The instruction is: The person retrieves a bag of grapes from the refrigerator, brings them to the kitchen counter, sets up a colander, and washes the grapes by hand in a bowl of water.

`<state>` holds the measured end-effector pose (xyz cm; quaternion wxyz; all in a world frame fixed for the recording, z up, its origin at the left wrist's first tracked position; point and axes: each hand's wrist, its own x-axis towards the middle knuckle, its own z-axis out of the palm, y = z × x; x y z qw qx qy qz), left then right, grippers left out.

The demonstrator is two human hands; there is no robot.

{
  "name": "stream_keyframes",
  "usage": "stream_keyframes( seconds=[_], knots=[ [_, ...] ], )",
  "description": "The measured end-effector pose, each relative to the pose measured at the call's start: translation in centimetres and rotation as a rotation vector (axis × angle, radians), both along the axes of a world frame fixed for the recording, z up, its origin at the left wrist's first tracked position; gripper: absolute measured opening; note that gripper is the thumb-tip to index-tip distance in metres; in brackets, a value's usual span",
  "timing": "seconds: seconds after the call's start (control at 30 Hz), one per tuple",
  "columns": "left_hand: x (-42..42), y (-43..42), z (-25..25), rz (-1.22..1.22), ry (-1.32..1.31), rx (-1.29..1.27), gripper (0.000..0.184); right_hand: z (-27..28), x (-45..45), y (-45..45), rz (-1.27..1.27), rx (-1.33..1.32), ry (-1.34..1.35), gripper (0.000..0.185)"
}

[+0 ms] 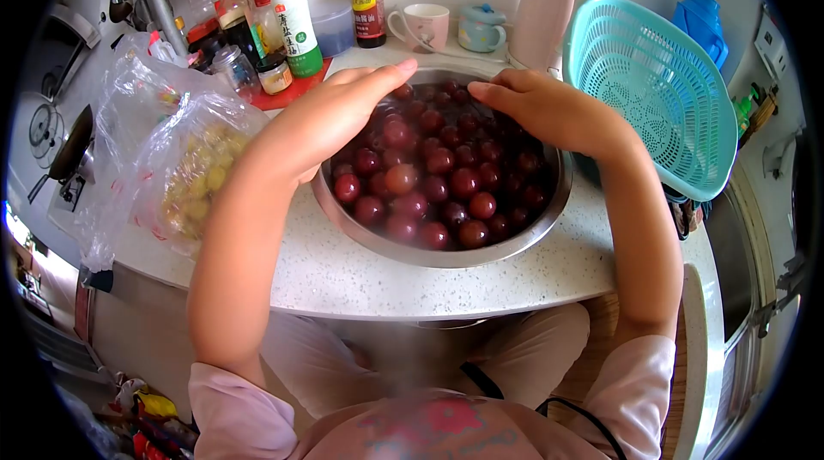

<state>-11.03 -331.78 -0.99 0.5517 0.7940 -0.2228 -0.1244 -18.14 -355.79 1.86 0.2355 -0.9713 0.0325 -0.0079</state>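
A wide stainless steel bowl [468, 258] stands on the speckled counter, full of round, glossy dark red fruits [463, 181] that look like plums or large grapes, apparently in water. My left hand [339, 112] grips the bowl's upper left rim, thumb lying along the top and most fingers hidden down the outer side. At the upper right rim, my right hand [549, 112] holds the bowl too, its thumb over the inner edge and the other fingers mostly out of sight.
Left of the bowl lies a clear plastic bag [202, 172] of yellowish fruit. Sauce bottles [292, 22] stand on a red mat behind. Along the wall are a pink cup [422, 27], a teal lidded pot [482, 28] and a pink kettle [542, 9]. A turquoise basket [652, 91] leans at right.
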Motion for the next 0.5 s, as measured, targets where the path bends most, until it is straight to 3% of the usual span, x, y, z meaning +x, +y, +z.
stream_keyframes(
  seconds=[0.23,0.4,0.5],
  knots=[
    [2.5,-2.3,-0.5,-0.021,-0.247,0.330,0.066,-1.1,2.4,-0.2,0.121,-0.064,0.061,0.061],
    [3.2,-3.3,-2.5,-0.076,-0.392,0.331,0.074,-2.2,3.4,-0.1,0.167,0.045,0.046,0.058],
    [3.7,-3.4,-2.4,-0.138,-0.317,0.330,0.073,-3.1,4.1,0.3,0.151,0.073,0.058,0.056]
  ],
)
